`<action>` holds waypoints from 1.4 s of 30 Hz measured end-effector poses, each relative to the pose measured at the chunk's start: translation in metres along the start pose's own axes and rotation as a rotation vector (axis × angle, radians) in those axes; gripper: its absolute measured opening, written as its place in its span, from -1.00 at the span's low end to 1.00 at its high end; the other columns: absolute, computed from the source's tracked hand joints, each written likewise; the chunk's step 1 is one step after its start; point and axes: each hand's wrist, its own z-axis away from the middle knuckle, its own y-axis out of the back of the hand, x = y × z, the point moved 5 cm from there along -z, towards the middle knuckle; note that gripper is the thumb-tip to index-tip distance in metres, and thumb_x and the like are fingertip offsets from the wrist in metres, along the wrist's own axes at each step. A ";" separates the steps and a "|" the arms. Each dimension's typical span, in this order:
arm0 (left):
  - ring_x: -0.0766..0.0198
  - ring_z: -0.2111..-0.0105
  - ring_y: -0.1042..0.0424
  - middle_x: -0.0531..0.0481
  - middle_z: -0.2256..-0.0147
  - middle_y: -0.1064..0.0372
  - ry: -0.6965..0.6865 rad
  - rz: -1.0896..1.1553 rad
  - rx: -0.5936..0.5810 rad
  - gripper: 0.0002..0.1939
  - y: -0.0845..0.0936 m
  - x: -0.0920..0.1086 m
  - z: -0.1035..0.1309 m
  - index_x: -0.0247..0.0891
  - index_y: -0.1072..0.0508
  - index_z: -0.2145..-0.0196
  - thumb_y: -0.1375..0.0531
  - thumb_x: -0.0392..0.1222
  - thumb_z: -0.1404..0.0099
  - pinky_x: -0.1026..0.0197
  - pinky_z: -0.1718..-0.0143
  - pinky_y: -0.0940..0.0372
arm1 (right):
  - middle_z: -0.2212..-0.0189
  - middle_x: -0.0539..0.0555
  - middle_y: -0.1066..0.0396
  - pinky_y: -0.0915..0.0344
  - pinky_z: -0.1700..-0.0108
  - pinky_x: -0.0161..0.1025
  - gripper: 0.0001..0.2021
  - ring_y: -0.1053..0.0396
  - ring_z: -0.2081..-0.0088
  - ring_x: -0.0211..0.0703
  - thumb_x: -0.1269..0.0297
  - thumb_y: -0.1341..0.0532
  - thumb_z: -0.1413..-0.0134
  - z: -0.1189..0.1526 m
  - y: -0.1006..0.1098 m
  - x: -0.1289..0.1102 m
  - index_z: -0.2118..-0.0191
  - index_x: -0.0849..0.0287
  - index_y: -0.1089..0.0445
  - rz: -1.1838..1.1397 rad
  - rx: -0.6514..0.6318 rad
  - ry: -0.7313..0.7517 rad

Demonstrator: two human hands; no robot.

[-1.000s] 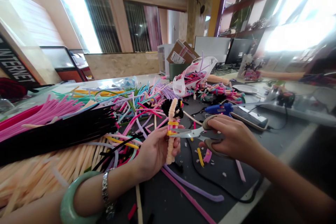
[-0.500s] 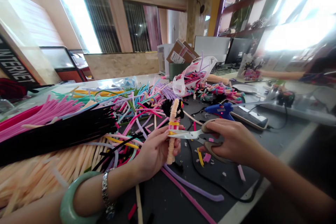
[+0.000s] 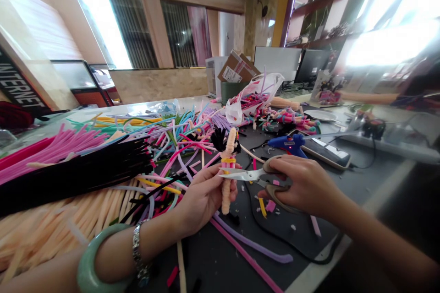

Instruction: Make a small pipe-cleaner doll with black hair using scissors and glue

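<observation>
Between the fingers and thumb of my left hand [image 3: 202, 194] stands a small pipe-cleaner doll [image 3: 228, 162], roughly upright. It has black tufts at the top, a peach strand in front, a pink and yellow middle and a peach lower end. My right hand [image 3: 299, 183] is closed round the handles of a pair of scissors [image 3: 252, 175], whose blades point left. The upper blade lies across the doll's middle, its tip close to my left fingers; whether it touches the doll I cannot tell.
Bundles of black [image 3: 75, 169], pink [image 3: 65, 144] and peach pipe cleaners [image 3: 62, 219] cover the left side. A blue glue gun [image 3: 288, 143] lies behind my right hand, near a phone-like device [image 3: 326, 152]. A black cable [image 3: 275, 233] and scraps lie in front. Another person's arm [image 3: 371, 97] reaches in at right.
The doll has turned slightly in my left hand, its top leaning a little more to the right. The scissors have shifted very slightly left.
</observation>
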 end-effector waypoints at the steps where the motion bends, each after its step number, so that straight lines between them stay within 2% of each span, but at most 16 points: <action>1: 0.26 0.52 -0.40 -0.09 0.49 -0.42 0.002 0.002 0.002 -0.81 0.000 0.000 0.000 -0.40 -0.49 0.30 -0.31 -0.23 -0.14 0.27 0.43 -0.26 | 0.43 -0.03 -0.48 -0.21 0.36 -0.29 -0.84 -0.40 0.39 -0.18 0.21 -0.30 0.08 0.000 0.000 -0.001 0.37 0.09 -0.32 0.011 0.008 0.005; 6: 0.26 0.51 -0.43 -0.09 0.49 -0.46 0.006 0.008 0.019 -0.84 0.002 0.000 -0.001 -0.38 -0.50 0.35 -0.34 -0.24 -0.12 0.27 0.43 -0.29 | 0.45 -0.01 -0.46 -0.18 0.37 -0.25 -0.80 -0.39 0.41 -0.15 0.15 -0.29 0.02 0.003 0.000 -0.006 0.32 0.11 -0.32 0.121 0.068 0.042; 12: 0.25 0.51 -0.46 -0.09 0.50 -0.49 0.014 0.016 0.026 -0.84 0.004 -0.002 -0.001 -0.36 -0.49 0.35 -0.35 -0.26 -0.11 0.28 0.44 -0.30 | 0.42 0.04 -0.47 -0.24 0.28 -0.22 -0.78 -0.41 0.34 -0.10 0.12 -0.26 -0.02 0.004 -0.002 -0.010 0.32 0.12 -0.29 0.142 0.098 0.067; 19: 0.27 0.51 -0.46 -0.07 0.49 -0.49 0.013 -0.001 0.005 -0.85 0.004 -0.001 -0.002 -0.36 -0.48 0.37 -0.35 -0.26 -0.12 0.30 0.47 -0.29 | 0.45 0.01 -0.46 -0.25 0.32 -0.22 -0.73 -0.40 0.39 -0.13 0.05 -0.27 -0.03 0.004 -0.007 -0.008 0.33 0.14 -0.31 0.137 0.115 0.067; 26: 0.28 0.52 -0.45 -0.06 0.50 -0.48 0.009 -0.018 0.030 -0.79 0.005 -0.001 -0.001 -0.37 -0.53 0.40 -0.42 -0.20 -0.03 0.31 0.46 -0.31 | 0.48 -0.01 -0.49 -0.22 0.38 -0.26 -0.79 -0.41 0.44 -0.17 0.09 -0.26 -0.03 0.005 -0.005 -0.007 0.38 0.12 -0.33 0.155 0.138 0.057; 31: 0.29 0.52 -0.45 -0.06 0.50 -0.46 0.018 -0.003 0.053 -0.86 0.005 -0.001 -0.002 -0.37 -0.51 0.39 -0.36 -0.26 -0.11 0.30 0.45 -0.31 | 0.49 -0.03 -0.52 -0.22 0.37 -0.28 -0.80 -0.44 0.43 -0.18 0.09 -0.26 -0.04 0.006 -0.006 -0.006 0.40 0.11 -0.36 0.165 0.167 0.069; 37: 0.33 0.53 -0.43 -0.05 0.49 -0.44 0.022 -0.024 0.059 -0.86 0.003 -0.001 -0.003 -0.38 -0.48 0.41 -0.32 -0.24 -0.17 0.33 0.46 -0.29 | 0.51 -0.04 -0.52 -0.20 0.40 -0.28 -0.87 -0.46 0.45 -0.20 0.20 -0.25 -0.05 0.009 -0.008 -0.005 0.42 0.13 -0.38 0.181 0.223 0.083; 42: 0.31 0.53 -0.42 -0.05 0.49 -0.41 0.018 -0.016 0.112 -0.86 0.004 0.002 -0.004 -0.39 -0.46 0.41 -0.27 -0.22 -0.21 0.32 0.47 -0.28 | 0.58 -0.03 -0.42 -0.19 0.41 -0.31 -0.81 -0.39 0.51 -0.23 0.15 -0.25 -0.07 0.006 0.003 0.001 0.45 0.13 -0.34 0.162 0.277 0.017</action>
